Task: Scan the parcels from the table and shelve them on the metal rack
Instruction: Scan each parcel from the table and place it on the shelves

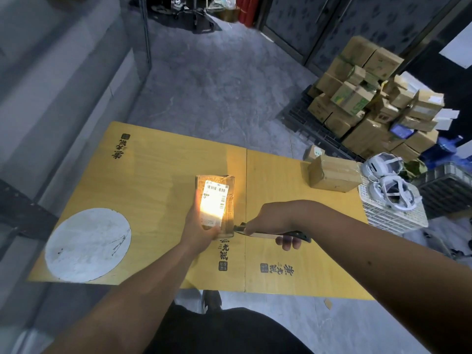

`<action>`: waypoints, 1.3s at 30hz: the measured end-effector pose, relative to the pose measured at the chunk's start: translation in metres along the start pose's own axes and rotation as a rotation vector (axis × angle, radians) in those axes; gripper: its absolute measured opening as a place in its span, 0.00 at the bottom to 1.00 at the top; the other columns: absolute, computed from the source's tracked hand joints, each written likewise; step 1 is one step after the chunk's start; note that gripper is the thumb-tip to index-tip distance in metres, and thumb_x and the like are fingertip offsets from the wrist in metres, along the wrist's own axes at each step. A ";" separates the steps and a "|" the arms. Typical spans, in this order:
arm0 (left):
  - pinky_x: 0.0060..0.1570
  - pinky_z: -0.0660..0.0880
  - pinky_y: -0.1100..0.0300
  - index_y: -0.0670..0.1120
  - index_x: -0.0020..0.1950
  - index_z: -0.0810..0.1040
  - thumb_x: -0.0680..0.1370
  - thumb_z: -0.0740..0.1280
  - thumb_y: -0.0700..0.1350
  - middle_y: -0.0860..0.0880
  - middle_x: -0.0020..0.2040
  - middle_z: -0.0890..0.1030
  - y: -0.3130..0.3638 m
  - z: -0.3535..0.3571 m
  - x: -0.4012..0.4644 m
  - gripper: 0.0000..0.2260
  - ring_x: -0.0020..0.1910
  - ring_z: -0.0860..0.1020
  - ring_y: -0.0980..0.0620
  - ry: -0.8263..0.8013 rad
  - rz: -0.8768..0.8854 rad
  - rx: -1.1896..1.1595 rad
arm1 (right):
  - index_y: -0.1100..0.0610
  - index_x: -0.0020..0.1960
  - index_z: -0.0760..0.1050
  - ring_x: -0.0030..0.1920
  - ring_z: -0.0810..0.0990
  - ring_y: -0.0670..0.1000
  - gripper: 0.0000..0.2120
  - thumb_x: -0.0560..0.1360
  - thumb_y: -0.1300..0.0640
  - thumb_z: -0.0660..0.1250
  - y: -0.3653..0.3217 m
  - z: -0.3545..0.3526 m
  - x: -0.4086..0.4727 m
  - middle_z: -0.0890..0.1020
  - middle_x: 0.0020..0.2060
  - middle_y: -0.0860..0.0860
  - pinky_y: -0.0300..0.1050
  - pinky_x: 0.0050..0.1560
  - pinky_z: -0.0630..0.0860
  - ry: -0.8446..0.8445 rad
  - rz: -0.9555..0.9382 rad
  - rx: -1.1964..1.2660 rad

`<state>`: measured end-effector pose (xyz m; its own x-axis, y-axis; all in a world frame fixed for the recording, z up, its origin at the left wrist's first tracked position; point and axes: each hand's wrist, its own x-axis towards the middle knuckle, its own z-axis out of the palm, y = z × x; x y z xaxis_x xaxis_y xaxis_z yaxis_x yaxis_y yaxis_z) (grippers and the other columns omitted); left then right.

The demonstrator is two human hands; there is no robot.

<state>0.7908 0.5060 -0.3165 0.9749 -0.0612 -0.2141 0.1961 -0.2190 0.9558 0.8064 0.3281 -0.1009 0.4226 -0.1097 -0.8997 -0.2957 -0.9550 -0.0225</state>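
Observation:
A small taped cardboard parcel [217, 192] with a white barcode label lies on the yellow table [153, 175], lit by a bright light. My left hand [198, 232] grips its near end. My right hand [270, 222] holds a dark handheld scanner [293, 236] flat just right of the parcel, its light falling on the label. A second, larger brown parcel [333, 175] stands at the table's far right edge, with a smaller box [313, 152] behind it.
A white round patch [88, 244] marks the table's left part. A white plastic basket [393, 213] holding white headsets sits to the right. Several cardboard boxes [370, 103] are piled on a black pallet at the back right. Grey floor lies beyond the table.

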 end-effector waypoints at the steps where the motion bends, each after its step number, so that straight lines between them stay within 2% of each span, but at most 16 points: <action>1: 0.55 0.72 0.70 0.80 0.72 0.49 0.73 0.75 0.32 0.68 0.65 0.69 0.000 0.001 0.000 0.53 0.69 0.69 0.59 0.005 -0.011 -0.008 | 0.56 0.58 0.73 0.35 0.78 0.57 0.23 0.78 0.37 0.66 -0.001 -0.002 -0.001 0.78 0.45 0.60 0.48 0.40 0.77 -0.004 0.004 -0.018; 2: 0.54 0.70 0.72 0.73 0.77 0.50 0.74 0.75 0.33 0.65 0.67 0.69 -0.001 0.002 0.000 0.51 0.69 0.68 0.59 0.008 -0.026 -0.018 | 0.55 0.55 0.72 0.35 0.79 0.57 0.21 0.78 0.37 0.66 -0.003 -0.004 -0.002 0.78 0.45 0.60 0.48 0.41 0.77 -0.013 0.009 -0.036; 4: 0.58 0.70 0.69 0.62 0.83 0.50 0.74 0.76 0.33 0.63 0.70 0.68 -0.006 0.002 0.001 0.50 0.71 0.67 0.58 0.003 -0.052 -0.023 | 0.54 0.50 0.70 0.35 0.79 0.57 0.20 0.79 0.36 0.66 -0.006 -0.005 -0.003 0.78 0.45 0.60 0.49 0.42 0.77 -0.038 0.020 -0.070; 7: 0.67 0.72 0.57 0.57 0.86 0.44 0.73 0.76 0.32 0.73 0.71 0.61 -0.013 0.001 0.003 0.55 0.74 0.64 0.58 -0.029 -0.026 -0.007 | 0.55 0.51 0.69 0.35 0.79 0.58 0.21 0.79 0.37 0.65 -0.009 -0.007 -0.003 0.77 0.44 0.60 0.51 0.44 0.77 -0.055 0.034 -0.121; 9: 0.71 0.69 0.54 0.59 0.85 0.41 0.72 0.77 0.32 0.74 0.72 0.59 -0.016 0.001 0.004 0.57 0.76 0.62 0.58 -0.031 -0.008 0.022 | 0.56 0.50 0.69 0.36 0.79 0.58 0.21 0.79 0.37 0.65 -0.011 -0.009 -0.001 0.77 0.45 0.61 0.51 0.44 0.78 -0.050 0.033 -0.145; 14: 0.76 0.66 0.50 0.66 0.83 0.39 0.72 0.79 0.34 0.64 0.78 0.59 -0.022 0.002 0.005 0.60 0.80 0.59 0.55 -0.038 -0.019 0.011 | 0.56 0.48 0.68 0.35 0.80 0.59 0.23 0.78 0.35 0.65 -0.011 -0.013 0.007 0.78 0.45 0.63 0.49 0.41 0.79 -0.032 0.022 -0.174; 17: 0.73 0.67 0.59 0.63 0.84 0.40 0.73 0.78 0.32 0.72 0.73 0.59 -0.021 0.003 0.006 0.58 0.78 0.60 0.59 -0.032 -0.051 -0.014 | 0.56 0.51 0.70 0.34 0.79 0.58 0.24 0.77 0.34 0.67 -0.009 -0.014 0.011 0.78 0.44 0.61 0.47 0.38 0.78 -0.012 -0.007 -0.158; 20: 0.57 0.72 0.76 0.57 0.85 0.40 0.75 0.75 0.30 0.69 0.71 0.64 -0.017 0.003 0.005 0.55 0.74 0.65 0.60 -0.005 -0.092 -0.097 | 0.58 0.53 0.73 0.33 0.78 0.58 0.29 0.75 0.32 0.71 -0.006 -0.012 0.015 0.79 0.43 0.59 0.46 0.36 0.77 0.008 -0.061 -0.125; 21: 0.57 0.73 0.75 0.56 0.85 0.40 0.76 0.74 0.31 0.68 0.71 0.66 -0.017 0.003 0.004 0.54 0.73 0.67 0.59 0.002 -0.102 -0.126 | 0.59 0.55 0.74 0.34 0.79 0.57 0.30 0.74 0.32 0.72 -0.005 -0.012 0.018 0.79 0.43 0.59 0.46 0.36 0.77 0.015 -0.081 -0.125; 23: 0.68 0.72 0.63 0.57 0.85 0.38 0.77 0.75 0.33 0.70 0.71 0.67 -0.020 0.000 0.003 0.54 0.74 0.69 0.58 0.018 -0.128 -0.159 | 0.60 0.56 0.75 0.35 0.79 0.57 0.30 0.74 0.34 0.74 -0.005 -0.010 0.022 0.80 0.44 0.59 0.46 0.36 0.77 0.031 -0.119 -0.135; 25: 0.72 0.70 0.53 0.58 0.85 0.37 0.77 0.76 0.35 0.71 0.72 0.67 -0.022 -0.002 -0.001 0.55 0.75 0.69 0.58 0.027 -0.130 -0.168 | 0.59 0.56 0.76 0.35 0.80 0.57 0.28 0.74 0.35 0.74 -0.007 -0.010 0.028 0.80 0.44 0.59 0.47 0.36 0.77 0.036 -0.155 -0.131; 28: 0.62 0.74 0.65 0.58 0.84 0.37 0.76 0.75 0.32 0.71 0.68 0.69 -0.021 -0.005 -0.009 0.55 0.70 0.74 0.61 0.109 -0.176 -0.223 | 0.60 0.56 0.76 0.33 0.78 0.57 0.28 0.74 0.36 0.74 -0.013 -0.009 0.036 0.80 0.43 0.59 0.45 0.34 0.76 0.021 -0.206 -0.117; 30: 0.58 0.75 0.69 0.58 0.84 0.38 0.76 0.75 0.31 0.71 0.67 0.70 -0.020 -0.011 -0.015 0.55 0.63 0.76 0.70 0.183 -0.171 -0.239 | 0.59 0.52 0.75 0.29 0.77 0.55 0.26 0.75 0.37 0.74 -0.022 -0.011 0.039 0.79 0.42 0.59 0.41 0.31 0.73 0.012 -0.253 -0.140; 34: 0.66 0.75 0.59 0.65 0.82 0.38 0.76 0.75 0.33 0.70 0.70 0.72 -0.019 -0.042 -0.039 0.56 0.64 0.77 0.69 0.312 -0.198 -0.254 | 0.57 0.49 0.73 0.20 0.73 0.52 0.22 0.77 0.38 0.71 -0.055 -0.014 0.033 0.78 0.40 0.58 0.35 0.25 0.70 0.011 -0.374 -0.271; 37: 0.59 0.79 0.64 0.63 0.82 0.35 0.77 0.75 0.33 0.67 0.72 0.71 -0.013 -0.075 -0.065 0.56 0.66 0.76 0.68 0.469 -0.196 -0.218 | 0.59 0.54 0.74 0.25 0.75 0.55 0.24 0.77 0.37 0.70 -0.097 -0.008 0.029 0.81 0.40 0.60 0.38 0.27 0.72 -0.006 -0.472 -0.387; 39: 0.59 0.81 0.58 0.67 0.81 0.34 0.75 0.77 0.38 0.71 0.70 0.71 -0.007 -0.102 -0.088 0.58 0.66 0.76 0.66 0.582 -0.190 -0.208 | 0.60 0.54 0.75 0.24 0.76 0.55 0.24 0.77 0.38 0.70 -0.130 0.001 0.019 0.81 0.39 0.60 0.38 0.27 0.73 -0.008 -0.554 -0.472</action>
<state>0.7140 0.6118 -0.2835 0.8073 0.5110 -0.2951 0.3305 0.0228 0.9435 0.8520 0.4502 -0.1159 0.3961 0.4248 -0.8140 0.3614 -0.8871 -0.2872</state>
